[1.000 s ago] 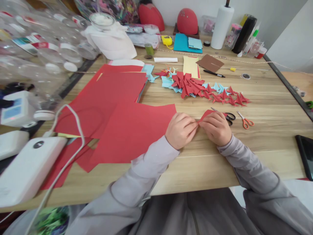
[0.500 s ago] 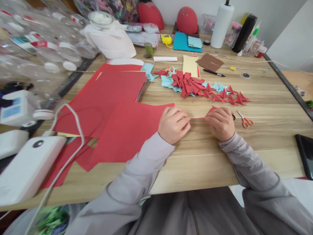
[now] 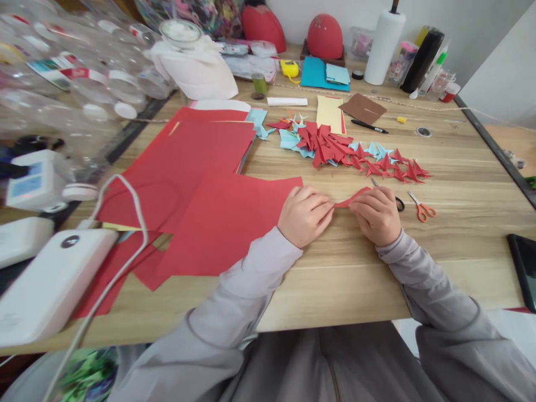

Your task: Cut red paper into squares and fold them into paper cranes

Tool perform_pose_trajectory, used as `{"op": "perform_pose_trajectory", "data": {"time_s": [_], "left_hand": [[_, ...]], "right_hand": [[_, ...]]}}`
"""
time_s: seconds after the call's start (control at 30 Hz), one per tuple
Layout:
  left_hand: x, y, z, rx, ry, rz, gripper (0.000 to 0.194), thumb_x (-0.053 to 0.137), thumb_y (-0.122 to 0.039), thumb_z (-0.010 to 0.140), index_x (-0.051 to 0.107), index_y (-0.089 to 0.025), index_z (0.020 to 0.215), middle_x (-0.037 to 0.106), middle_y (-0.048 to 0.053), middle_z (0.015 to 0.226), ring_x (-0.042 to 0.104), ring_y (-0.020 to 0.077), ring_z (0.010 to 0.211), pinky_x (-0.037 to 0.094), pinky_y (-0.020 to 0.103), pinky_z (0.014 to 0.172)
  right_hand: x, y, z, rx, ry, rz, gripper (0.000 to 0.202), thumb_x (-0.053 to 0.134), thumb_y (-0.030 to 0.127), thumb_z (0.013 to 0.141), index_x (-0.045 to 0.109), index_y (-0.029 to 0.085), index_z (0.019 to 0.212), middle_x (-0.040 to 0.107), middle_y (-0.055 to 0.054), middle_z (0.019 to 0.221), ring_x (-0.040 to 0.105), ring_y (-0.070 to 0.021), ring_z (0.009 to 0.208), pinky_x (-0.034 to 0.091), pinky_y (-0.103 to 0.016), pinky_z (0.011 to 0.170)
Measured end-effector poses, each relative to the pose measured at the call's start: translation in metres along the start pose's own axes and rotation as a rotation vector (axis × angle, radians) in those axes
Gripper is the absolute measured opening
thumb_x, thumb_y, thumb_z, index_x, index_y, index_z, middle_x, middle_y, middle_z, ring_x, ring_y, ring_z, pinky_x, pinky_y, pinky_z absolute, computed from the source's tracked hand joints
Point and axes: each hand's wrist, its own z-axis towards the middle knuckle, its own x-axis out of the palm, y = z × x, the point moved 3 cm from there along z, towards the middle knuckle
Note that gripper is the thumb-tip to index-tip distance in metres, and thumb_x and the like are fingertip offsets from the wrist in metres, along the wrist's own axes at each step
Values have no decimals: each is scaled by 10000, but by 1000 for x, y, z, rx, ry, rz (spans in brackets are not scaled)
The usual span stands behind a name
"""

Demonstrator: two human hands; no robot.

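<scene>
A small red paper piece (image 3: 350, 199) is stretched between my two hands over the wooden table. My left hand (image 3: 307, 215) pinches its left end, beside the right edge of a large red sheet (image 3: 234, 223). On its right end the fingers of my right hand (image 3: 376, 215) are closed, hiding part of the paper. Black-handled scissors (image 3: 400, 205) lie partly hidden behind my right hand. Beyond both hands rests a pile of folded red paper shapes (image 3: 324, 144), with light blue ones (image 3: 377, 151) among them.
Orange scissors (image 3: 422, 209) lie right of my right hand, a phone (image 3: 525, 265) at the right edge. A white power bank (image 3: 54, 285) with a cable is at the left. Plastic bottles (image 3: 90, 92) crowd the back left. A black pen (image 3: 369, 127) lies behind the pile.
My left hand has moved slightly right, closer to my right hand. The red piece between them now shows wider and curved. The whole view has shifted a little.
</scene>
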Motion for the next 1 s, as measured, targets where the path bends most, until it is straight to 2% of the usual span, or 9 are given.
{"op": "perform_pose_trajectory", "data": {"time_s": [0.13,0.33,0.5,0.73,0.87,1.0], "left_hand": [[1,-7,2,83,-11,30,146,550,-174,878,686,-174,824,738,45,839,574,202,788,371,360,658],[1,-18,4,176,21,55,167,526,-152,877,669,-172,793,725,35,801,578,194,804,372,363,669],[-8,-9,6,178,-36,83,149,539,-118,845,662,-181,790,732,17,808,578,195,798,363,373,664],[-18,15,5,116,-107,151,152,557,-83,800,655,-195,768,731,7,778,575,203,776,346,379,648],[-18,21,4,96,-103,186,164,549,-86,802,652,-205,759,728,6,773,575,207,777,340,382,650],[-23,24,2,93,-170,242,156,553,-78,801,638,-202,760,724,6,776,561,203,763,338,380,643]], "right_hand": [[0,6,1,-42,-36,-17,138,568,140,861,672,218,816,745,-8,827,612,-171,805,411,-363,850],[2,17,2,-132,-4,-9,180,544,78,840,663,211,823,739,-1,829,596,-161,805,389,-377,887],[-4,6,2,-144,-64,-43,124,580,110,818,657,204,793,738,-10,796,608,-168,778,403,-378,866],[1,-20,-3,79,-85,-122,162,557,141,822,638,199,694,719,-19,704,611,-172,711,410,-351,781],[5,-33,-9,252,-62,-194,197,546,164,827,627,201,651,713,-31,701,598,-188,717,388,-359,774],[5,-46,-16,427,-65,-286,203,544,184,826,635,198,645,692,-50,677,587,-213,714,375,-374,750]]}}
